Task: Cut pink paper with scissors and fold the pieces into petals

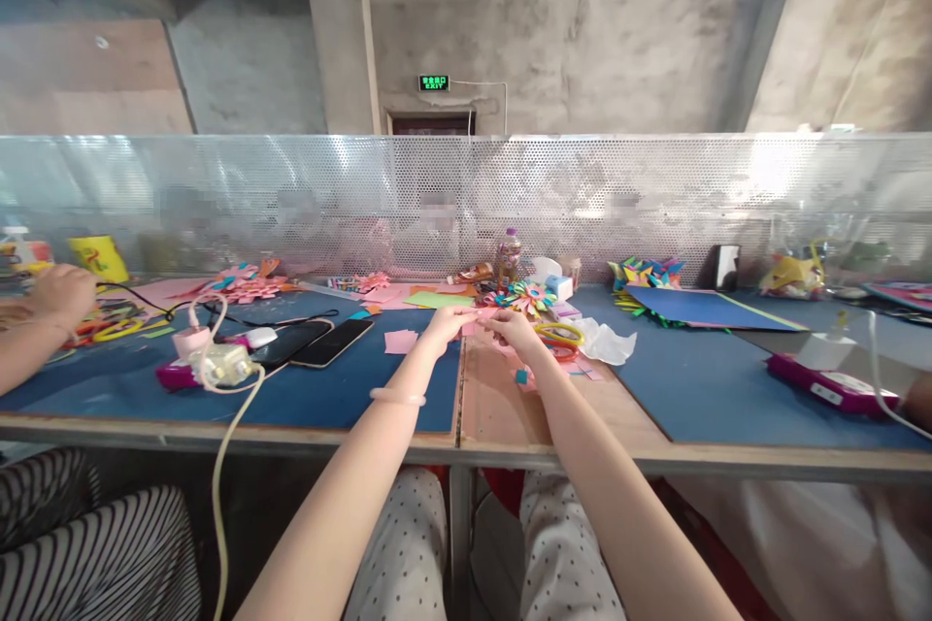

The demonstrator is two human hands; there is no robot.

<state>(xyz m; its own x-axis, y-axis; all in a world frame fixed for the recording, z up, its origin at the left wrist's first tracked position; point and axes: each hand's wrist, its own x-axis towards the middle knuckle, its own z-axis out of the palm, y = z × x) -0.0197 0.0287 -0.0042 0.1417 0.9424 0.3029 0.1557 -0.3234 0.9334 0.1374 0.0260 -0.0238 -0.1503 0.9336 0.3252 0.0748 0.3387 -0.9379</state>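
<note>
Both hands are out over the desk [495, 419] w/ a small piece of pink paper [479, 314] btwn them: the L hand [451, 322] pinches its near-left side, the R hand [514, 330] has its fingers curled on the other; exact fold or crease is too small to tell. To do this well, the person prob. wants a light pinch, edges lined up before pressing, & a firm run of the thumb along any crease; thin paper likely wrinkles if tugged both ways. Working a bit clear of the yellow-handled scissors [566, 334] & the crumpled clear wrapper [606, 342], both just beside the R forearm, would help too.

Desk: blue panels L & R, bare tan strip in the mid., w/ paper scraps on it. Pink squares [400, 342] lie near the L wrist; phone [333, 343] further L; bottle [509, 257] stands behind the hands. Perforated metal screen [429, 179] along the back, concrete wall [618, 39] & green exit sign [434, 83] beyond; a co-worker's hand [64, 299] at far L
</note>
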